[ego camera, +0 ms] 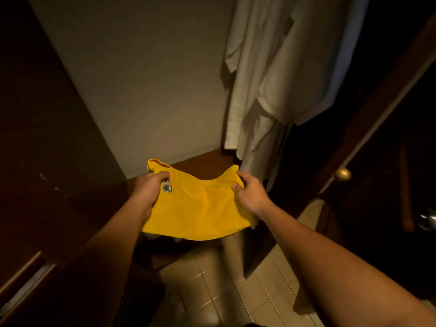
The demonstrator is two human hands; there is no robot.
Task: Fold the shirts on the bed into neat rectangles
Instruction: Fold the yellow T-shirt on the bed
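Plainly, each grip was clenched on cloth: the left hand [151, 185] pinched the far-left corner of the yellow shirt [200, 208], its fingers curled over the top edge beside a small dark label [167, 185]; the right hand [250, 192] pinched the far-right corner in the same way, thumb on the near face and fingers tucked behind. Between the two grips the top edge sagged in a shallow curve, so the cloth was slack rather than taut; the shirt's long axis ran left to right, from one hand to the other, and its body hung toward the near side, below both hands, apparently doubled over already. Neither hand looked nearer the cloth than the other; both held it at about the same height, out in front of the person.

Outward from the shirt, it was in the air over a dark wooden surface [203, 165] at the foot of a pale wall [146, 79]; white garments [264, 74] hung on the far right, almost touching the right hand's corner; tiled floor [236, 291] lay near, and a door with a brass knob [342, 173] stood on the right. No bed showed; by my judgement the next fold or the setting-down would turn on keeping that left-to-right edge level, with both hands moving together.
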